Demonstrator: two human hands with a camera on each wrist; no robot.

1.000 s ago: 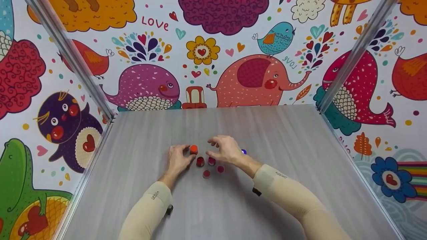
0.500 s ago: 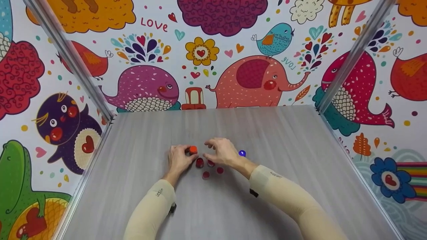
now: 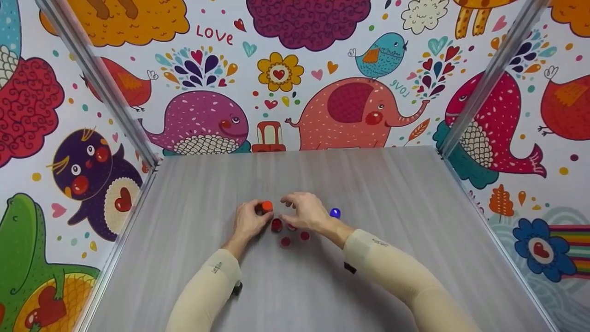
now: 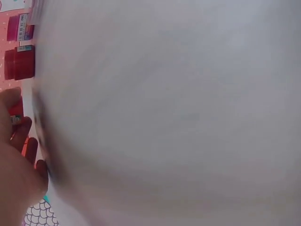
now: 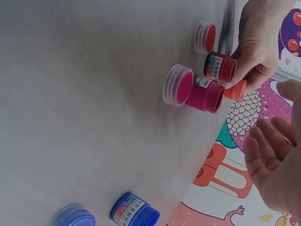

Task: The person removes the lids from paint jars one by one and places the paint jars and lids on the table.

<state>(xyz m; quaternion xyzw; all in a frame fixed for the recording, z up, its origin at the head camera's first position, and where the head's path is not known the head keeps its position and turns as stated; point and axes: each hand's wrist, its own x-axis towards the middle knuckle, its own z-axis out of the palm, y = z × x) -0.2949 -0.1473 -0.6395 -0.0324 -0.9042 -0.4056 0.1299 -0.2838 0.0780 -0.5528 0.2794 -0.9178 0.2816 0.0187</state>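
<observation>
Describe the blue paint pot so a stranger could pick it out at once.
On the grey table, find the cluster of small paint pots between the two hands. The blue paint pot stands apart, on the far side of the right hand, open, its lid beside it. It is the only blue pot; the others are red, magenta or orange.

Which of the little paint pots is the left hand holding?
The orange pot, farthest from the camera, pinched by the left hand. The two red pots and the blue pot stand free.
</observation>
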